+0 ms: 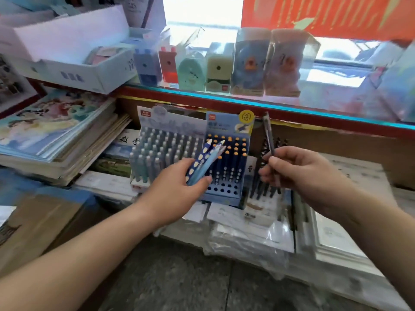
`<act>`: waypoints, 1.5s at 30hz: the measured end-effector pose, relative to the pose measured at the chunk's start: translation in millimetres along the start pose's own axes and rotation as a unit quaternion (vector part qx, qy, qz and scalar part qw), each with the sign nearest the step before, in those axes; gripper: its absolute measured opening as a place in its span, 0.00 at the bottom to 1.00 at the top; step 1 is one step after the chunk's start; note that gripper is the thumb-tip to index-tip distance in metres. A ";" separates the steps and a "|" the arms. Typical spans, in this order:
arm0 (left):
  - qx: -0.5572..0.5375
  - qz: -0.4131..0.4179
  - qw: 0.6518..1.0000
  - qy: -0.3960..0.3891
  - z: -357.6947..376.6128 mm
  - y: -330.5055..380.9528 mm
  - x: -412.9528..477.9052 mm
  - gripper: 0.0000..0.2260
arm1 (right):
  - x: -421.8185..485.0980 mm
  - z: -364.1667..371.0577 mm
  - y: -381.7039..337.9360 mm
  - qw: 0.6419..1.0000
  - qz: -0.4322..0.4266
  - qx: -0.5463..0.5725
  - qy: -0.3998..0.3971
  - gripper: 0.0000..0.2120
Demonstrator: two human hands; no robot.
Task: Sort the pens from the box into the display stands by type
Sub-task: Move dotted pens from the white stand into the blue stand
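My left hand [179,187] grips a small bunch of blue pens [207,159], one dark blue with pale dots, their tips pointing up and right over the stands. My right hand [298,171] pinches a single dark pen [268,135] held nearly upright. Below them stand three display stands: a pale blue stand [157,153] full of light pens on the left, a dark blue stand [226,173] with orange-capped pens and several empty holes in the middle, and a stand of dark pens [265,187] under my right hand, partly hidden.
Stacks of notebooks [56,135] lie to the left. A glass shelf [247,102] above carries boxed pencil sharpeners [217,68] and a white carton [74,72]. Wrapped paper packs [247,232] lie beneath the stands; a cardboard box [33,227] sits at lower left.
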State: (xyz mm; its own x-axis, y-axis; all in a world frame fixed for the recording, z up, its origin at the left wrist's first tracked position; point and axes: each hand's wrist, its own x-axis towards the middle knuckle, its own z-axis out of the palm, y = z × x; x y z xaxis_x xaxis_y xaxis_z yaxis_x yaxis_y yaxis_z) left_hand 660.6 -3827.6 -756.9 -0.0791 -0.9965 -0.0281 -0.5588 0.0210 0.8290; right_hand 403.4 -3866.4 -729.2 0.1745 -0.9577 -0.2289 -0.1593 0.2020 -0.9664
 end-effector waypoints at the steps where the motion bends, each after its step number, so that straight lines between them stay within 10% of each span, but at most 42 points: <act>1: 0.003 -0.001 1.000 -0.007 2.5 0.4 2.5 0.07 | -1.0 -2.7 1.5 1.000 -0.010 -0.024 0.007 0.06; 17: 0.061 0.006 0.996 -0.068 36.0 8.6 21.7 0.08 | 5.7 -14.7 25.4 0.905 -0.156 -0.377 0.123 0.05; 45: 0.067 0.006 0.996 -0.066 37.7 -0.5 17.4 0.07 | 6.2 -15.7 21.7 0.873 -0.144 -0.454 0.102 0.08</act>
State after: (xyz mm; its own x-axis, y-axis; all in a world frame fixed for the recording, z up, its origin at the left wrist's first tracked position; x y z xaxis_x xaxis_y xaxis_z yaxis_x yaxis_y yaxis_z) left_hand 628.4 -3841.9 -778.9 -0.1901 -0.9767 -0.0993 -0.6617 0.0528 0.7479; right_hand 385.8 -3871.1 -749.7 0.1731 -0.9771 0.1234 -0.8587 -0.2111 -0.4669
